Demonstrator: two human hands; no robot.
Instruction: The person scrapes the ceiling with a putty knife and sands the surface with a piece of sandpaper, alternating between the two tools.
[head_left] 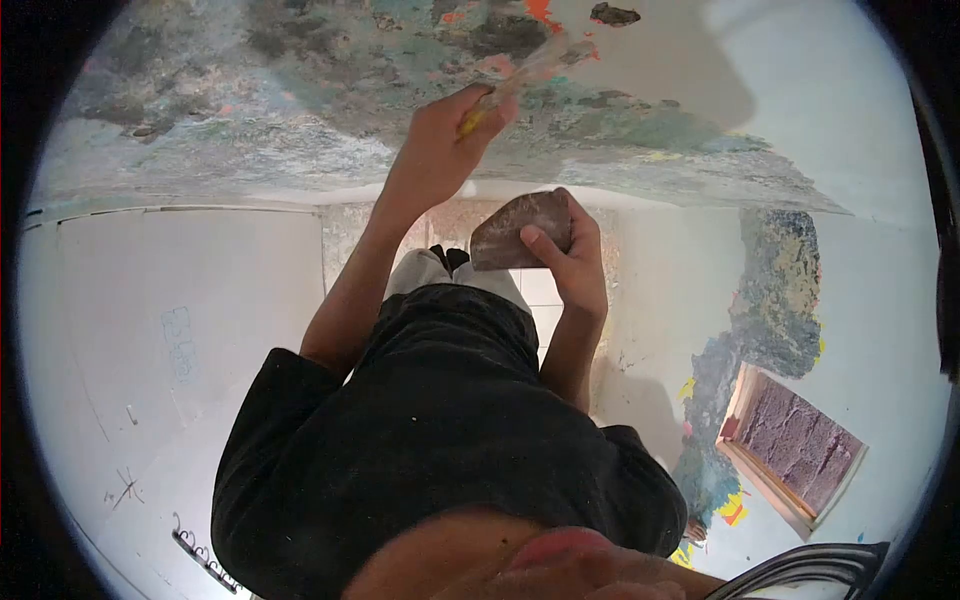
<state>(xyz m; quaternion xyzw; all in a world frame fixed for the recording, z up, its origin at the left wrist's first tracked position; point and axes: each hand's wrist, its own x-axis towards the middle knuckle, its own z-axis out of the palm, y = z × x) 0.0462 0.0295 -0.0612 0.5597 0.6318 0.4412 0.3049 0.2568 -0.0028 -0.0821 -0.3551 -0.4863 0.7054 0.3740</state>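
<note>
From the head view I see the left hand [440, 150] raised and clenched around a scraper [525, 75] whose long axis slants up-right onto the flaking ceiling [300, 110], while the right hand [575, 250] (lower, just beside it) grips a mortar-caked trowel [515, 230].

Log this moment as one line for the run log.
left hand: grips yellow-handled tool, tip against patchy wall | right hand: holds brown flat board, lower than the left hand
</note>
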